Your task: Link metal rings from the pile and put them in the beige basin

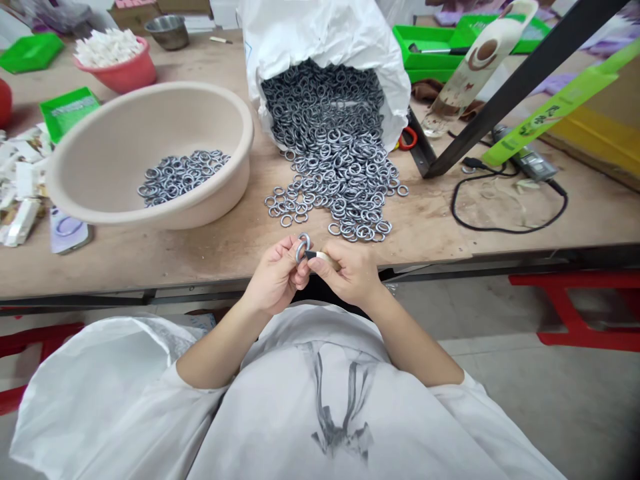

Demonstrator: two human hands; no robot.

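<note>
Between the thumb and fingers of my left hand [274, 275] a grey ring [303, 247] is pinched upright, just over the table's front edge. My right hand [353, 272] is closed around a small pale-handled knife-like tool [326, 259]; its dark tip is at the ring, and most of the handle is hidden in the fingers. Beyond my hands, a heap of grey rings [345, 167] spills from a white sack [320, 33] lying on its side. More grey rings [183, 175] lie inside a large beige basin [100, 160] to the left.
A phone [70, 230] and white pieces [25, 180] lie left of the basin. Behind it stands a red bowl [117, 70] of white pieces. On the right are a slanted black metal bar [500, 100], a clear bottle [473, 73], a black cable [500, 228] and a red stool [575, 313].
</note>
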